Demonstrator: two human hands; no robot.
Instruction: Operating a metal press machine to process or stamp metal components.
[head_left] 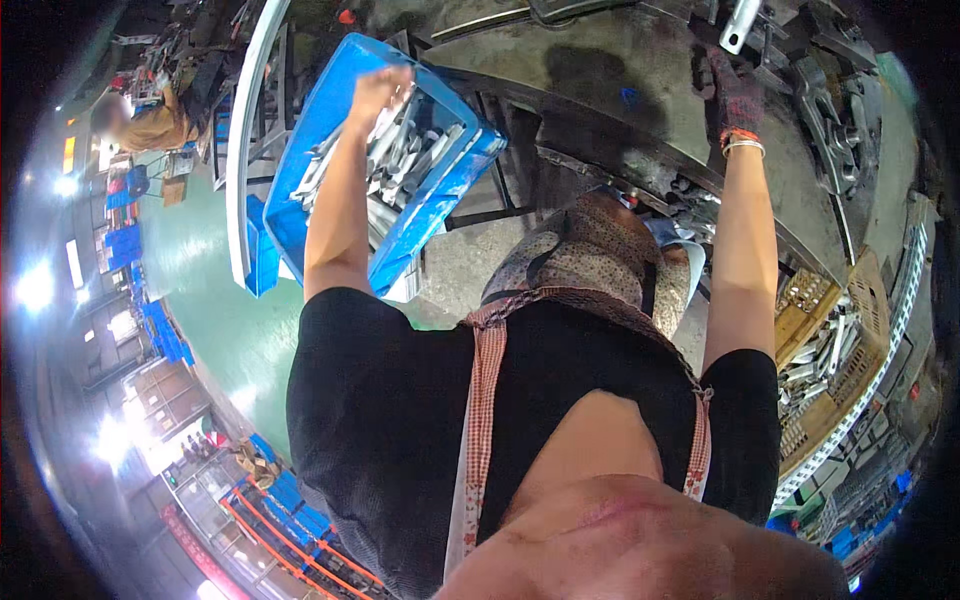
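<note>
My bare left hand (378,93) is over the far part of a blue plastic crate (330,85), above a heap of silvery metal parts (400,160). Its fingers are smeared, so whether they grip a part does not show. My right hand (738,100) wears a dark, reddish glove and reaches out over the metal worktop (650,95). Just beyond its fingers is a bright metal bar (740,28) with a hole near its end. The glove blends into the dark metal around it, and I cannot tell if it touches the bar.
Dark steel fixtures (835,115) stand right of my gloved hand. A yellowish-brown basket (870,300) with more metal parts is at the right. A white curved rail (238,180) runs left of the crate. Another person (155,125) works at far left.
</note>
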